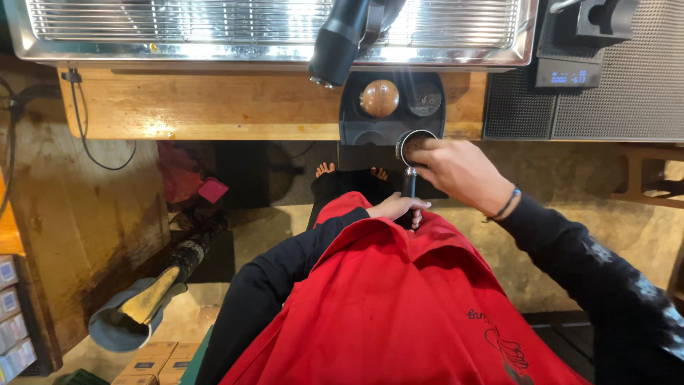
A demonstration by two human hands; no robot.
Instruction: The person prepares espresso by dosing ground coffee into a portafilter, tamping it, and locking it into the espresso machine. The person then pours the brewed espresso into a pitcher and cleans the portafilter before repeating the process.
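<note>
Portafilter: a round metal basket with a black handle (409, 160), held level in front of the desk edge, just below the black tamping mat; the basket end points toward the desk and the handle runs back toward the person's body.
Left hand: the left hand (396, 208) is wrapped around the lower end of the black handle, grip closed on it, close against the red apron.
Right hand: the right hand (456, 170) lies over the right side of the basket rim, fingers curled and touching the top of it; whether this grip clamps the rim or only rests on it cannot be told. A dark band sits on the wrist.
Tamping mat: a black rubber mat (355, 114) lies on the front edge of the wooden desk (214, 107), directly above the basket.
Tamper: a round wooden-topped tamper (379, 98) stands in the left recess of the mat; a dark round tool (425, 99) stands in the recess beside it.
Machine: a steel drip tray with a slotted grate (178, 25) runs along the top of the view, with a black cylindrical part (336, 46) hanging over the desk.
Scale: a small black digital scale (568, 71) sits on a grey ribbed mat at the right.
Floor: bare feet (325, 169) show below the desk.
</note>
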